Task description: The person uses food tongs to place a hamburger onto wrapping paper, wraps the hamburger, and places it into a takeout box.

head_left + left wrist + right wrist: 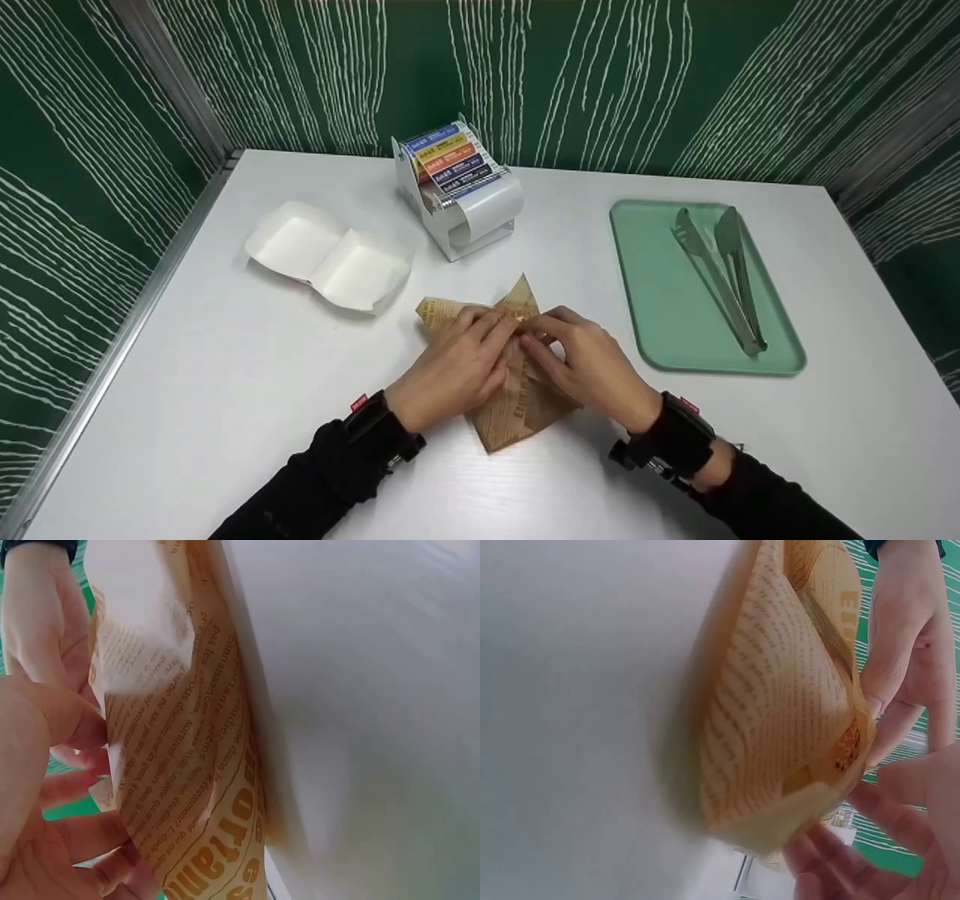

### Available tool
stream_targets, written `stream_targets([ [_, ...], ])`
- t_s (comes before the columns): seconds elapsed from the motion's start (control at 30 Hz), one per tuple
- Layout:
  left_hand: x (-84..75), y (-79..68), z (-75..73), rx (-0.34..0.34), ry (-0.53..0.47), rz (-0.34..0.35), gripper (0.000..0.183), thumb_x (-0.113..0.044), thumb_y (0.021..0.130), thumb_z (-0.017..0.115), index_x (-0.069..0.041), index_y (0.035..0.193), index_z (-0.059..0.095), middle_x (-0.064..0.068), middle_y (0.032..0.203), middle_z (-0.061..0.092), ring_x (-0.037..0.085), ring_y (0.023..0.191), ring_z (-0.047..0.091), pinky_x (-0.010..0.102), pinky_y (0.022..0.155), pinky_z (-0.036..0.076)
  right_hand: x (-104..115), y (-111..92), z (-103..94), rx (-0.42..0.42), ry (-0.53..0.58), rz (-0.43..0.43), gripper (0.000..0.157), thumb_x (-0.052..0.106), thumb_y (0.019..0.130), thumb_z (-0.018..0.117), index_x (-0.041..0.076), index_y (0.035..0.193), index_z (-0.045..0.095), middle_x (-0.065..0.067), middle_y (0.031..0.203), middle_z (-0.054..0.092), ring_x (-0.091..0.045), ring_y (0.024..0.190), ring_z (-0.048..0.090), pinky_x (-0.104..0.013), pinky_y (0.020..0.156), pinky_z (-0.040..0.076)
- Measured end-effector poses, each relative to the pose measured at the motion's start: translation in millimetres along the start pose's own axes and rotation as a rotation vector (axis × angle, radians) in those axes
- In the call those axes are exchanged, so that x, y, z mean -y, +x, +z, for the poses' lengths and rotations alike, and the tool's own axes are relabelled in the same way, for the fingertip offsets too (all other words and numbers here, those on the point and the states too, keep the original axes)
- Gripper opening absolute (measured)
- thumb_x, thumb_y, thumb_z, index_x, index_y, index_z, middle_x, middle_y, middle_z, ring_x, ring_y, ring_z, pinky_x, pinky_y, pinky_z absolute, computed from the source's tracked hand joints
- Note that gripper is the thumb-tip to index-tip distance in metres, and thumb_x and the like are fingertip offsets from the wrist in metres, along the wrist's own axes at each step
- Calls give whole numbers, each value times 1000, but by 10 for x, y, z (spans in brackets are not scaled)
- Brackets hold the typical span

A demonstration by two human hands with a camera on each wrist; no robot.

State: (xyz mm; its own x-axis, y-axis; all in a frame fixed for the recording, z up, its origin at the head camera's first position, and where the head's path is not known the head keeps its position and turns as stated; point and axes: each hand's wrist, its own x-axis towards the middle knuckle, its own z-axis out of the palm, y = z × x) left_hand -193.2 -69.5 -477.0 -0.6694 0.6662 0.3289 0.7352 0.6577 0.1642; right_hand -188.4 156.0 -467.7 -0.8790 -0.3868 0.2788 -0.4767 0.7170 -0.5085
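Paper [506,424] lies pinched by left hand [456,364] and right hand [594,366], white table [225,390] beneath, green walls [416,82] around.

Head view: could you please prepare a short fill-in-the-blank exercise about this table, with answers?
1. The metal tongs lie on the green ____.
2. The left hand and right hand touch the printed brown ____.
3. The white box is ____, not closed.

Missing words: tray; paper; open.
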Motion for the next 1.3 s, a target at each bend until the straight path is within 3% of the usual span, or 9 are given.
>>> stream_targets([
  [0.23,15,1,-54,10,-58,-20,28,-21,106,63,-7,129,65,21,153,57,35,140,57,47,120,49,-13,23,-25,48,91,83,22,27,106,70,13,122,73,-4,115,79,-21,103,78,-45,86,65],
  [0.47,16,-4,-73,1,-55,-9,25,-21,107,62,-6,127,69,13,145,63,30,136,58,43,121,48,-42,50,-20,66,148,177,40,30,105,71,5,136,67,-12,118,80,-29,108,78,-51,92,64],
  [0.83,10,1,-94,-9,-43,8,23,-22,107,65,-7,124,69,10,138,65,28,131,60,40,118,50,-42,85,7,52,101,214,44,31,103,74,1,136,69,-14,113,81,-31,105,79,-50,91,64],
  [1.03,0,24,-94,9,-66,-9,24,-22,108,64,-7,125,70,9,136,65,27,131,61,39,118,51,-57,138,10,94,112,256,51,37,100,77,-3,131,70,-16,111,80,-26,95,79,-44,83,65],
  [1.3,12,16,-119,18,-97,-20,24,-26,107,66,-7,121,72,8,131,66,25,127,62,37,114,54,-148,267,-13,203,223,389,56,43,96,81,1,129,65,-14,109,78,-24,99,74,-36,84,61],
])
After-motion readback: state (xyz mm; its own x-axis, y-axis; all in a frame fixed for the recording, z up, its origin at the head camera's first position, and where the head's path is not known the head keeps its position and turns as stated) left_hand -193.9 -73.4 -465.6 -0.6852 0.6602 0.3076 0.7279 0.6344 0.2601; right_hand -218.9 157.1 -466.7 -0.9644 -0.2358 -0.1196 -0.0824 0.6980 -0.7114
